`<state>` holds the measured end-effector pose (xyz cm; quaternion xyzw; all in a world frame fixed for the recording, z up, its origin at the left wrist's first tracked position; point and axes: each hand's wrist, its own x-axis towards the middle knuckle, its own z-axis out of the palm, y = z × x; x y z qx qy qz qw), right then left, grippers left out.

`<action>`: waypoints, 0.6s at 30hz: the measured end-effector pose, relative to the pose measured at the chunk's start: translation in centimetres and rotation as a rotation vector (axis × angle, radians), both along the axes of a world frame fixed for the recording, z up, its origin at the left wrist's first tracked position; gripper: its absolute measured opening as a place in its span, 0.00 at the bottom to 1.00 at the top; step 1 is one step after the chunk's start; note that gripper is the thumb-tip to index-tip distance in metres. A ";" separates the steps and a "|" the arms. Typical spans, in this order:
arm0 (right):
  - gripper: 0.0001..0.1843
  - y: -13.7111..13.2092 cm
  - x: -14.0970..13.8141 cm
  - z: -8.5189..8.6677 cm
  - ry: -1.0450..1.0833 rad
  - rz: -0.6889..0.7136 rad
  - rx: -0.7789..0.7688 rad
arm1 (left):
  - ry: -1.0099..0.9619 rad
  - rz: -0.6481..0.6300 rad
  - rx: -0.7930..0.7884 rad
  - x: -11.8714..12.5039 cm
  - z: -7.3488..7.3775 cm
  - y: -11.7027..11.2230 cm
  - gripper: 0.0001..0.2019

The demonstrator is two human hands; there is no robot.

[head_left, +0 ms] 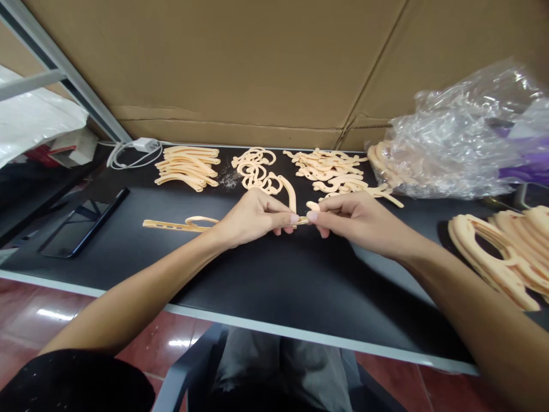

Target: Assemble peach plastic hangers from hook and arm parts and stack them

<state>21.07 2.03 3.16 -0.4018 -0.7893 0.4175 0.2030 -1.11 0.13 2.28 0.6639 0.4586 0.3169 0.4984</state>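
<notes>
My left hand [259,216] is closed, thumb and fingers pinching a curved pale wood-coloured piece [290,191] that arcs up above the fingertips. Facing it, my right hand [358,220] pinches a small pale piece [313,206] whose rounded end shows over the thumb. The fingertips nearly meet around a pale joint [302,220]; how the pieces fit there is hidden by the fingers. Left of my left wrist a slotted pale strip [169,225] with a curved part runs toward the hand; whether it is held or lies on the table cannot be made out.
Behind the hands on the black table [266,280] lie piles of curved strips [186,166], ring-shaped pieces [255,169] and wavy pieces [330,171]. A phone [86,223] and white charger [146,145] are left. Clear plastic bags [463,137] and stacked pale frames [501,252] are right.
</notes>
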 end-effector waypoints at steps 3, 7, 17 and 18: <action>0.24 0.1 0.6 0.6 -0.075 0.037 0.085 | 0.013 0.003 0.003 0.0 0.0 0.0 0.09; 0.23 0.0 1.0 1.0 -0.170 0.123 0.141 | 0.028 0.005 0.013 0.2 0.0 -0.1 0.09; 0.23 0.1 1.2 0.9 -0.262 0.215 0.176 | 0.155 -0.010 0.077 0.4 -0.3 -0.3 0.10; 0.23 0.1 1.2 0.9 -0.265 0.227 0.164 | 0.171 -0.010 0.089 0.4 -0.4 -0.3 0.11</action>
